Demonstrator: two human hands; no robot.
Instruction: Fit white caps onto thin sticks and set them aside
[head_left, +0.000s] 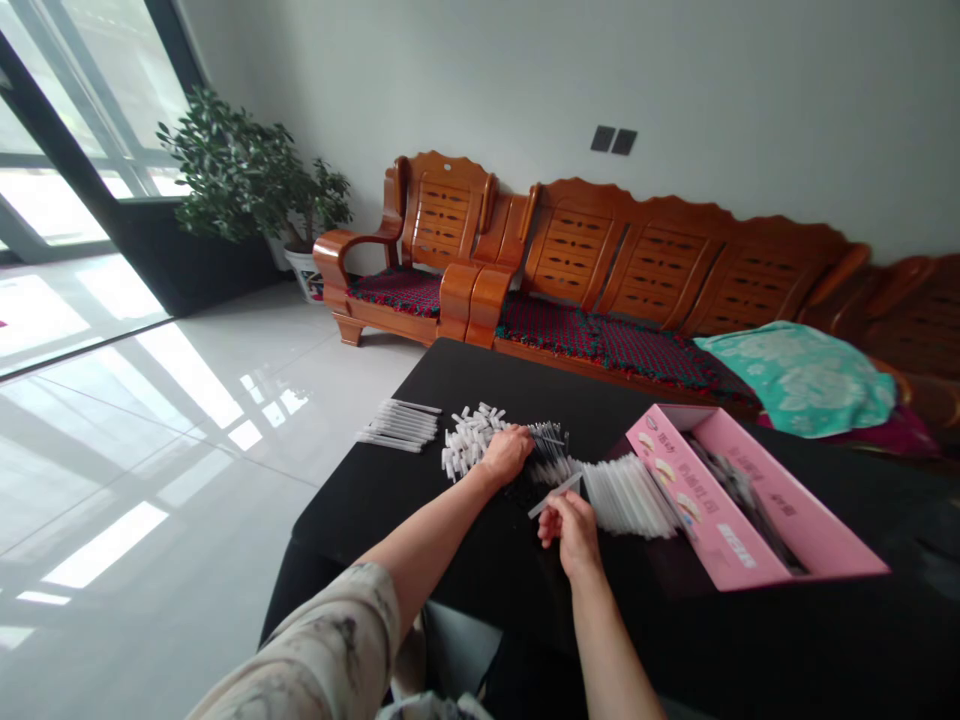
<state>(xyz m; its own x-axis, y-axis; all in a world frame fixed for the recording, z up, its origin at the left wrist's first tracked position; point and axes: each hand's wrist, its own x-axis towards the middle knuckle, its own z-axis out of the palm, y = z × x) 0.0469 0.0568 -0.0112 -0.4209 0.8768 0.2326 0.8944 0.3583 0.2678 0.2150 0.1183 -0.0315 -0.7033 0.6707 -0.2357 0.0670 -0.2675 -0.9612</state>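
Indoors, the right hand (572, 530) pinches a tube (555, 494) over the worktop (405, 500), beside piled tubes (630, 497) near a box (682, 510); the left hand (508, 452), its grip unclear, is between white pieces (466, 440) and dark rods (551, 442).

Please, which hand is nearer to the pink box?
Right. The right hand is left of the pink box, with translucent tubes between them; the left hand is farther left, at the small white pieces.

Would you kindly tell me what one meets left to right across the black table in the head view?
White sticks, short white pieces, left hand, right hand, translucent tubes, pink box.
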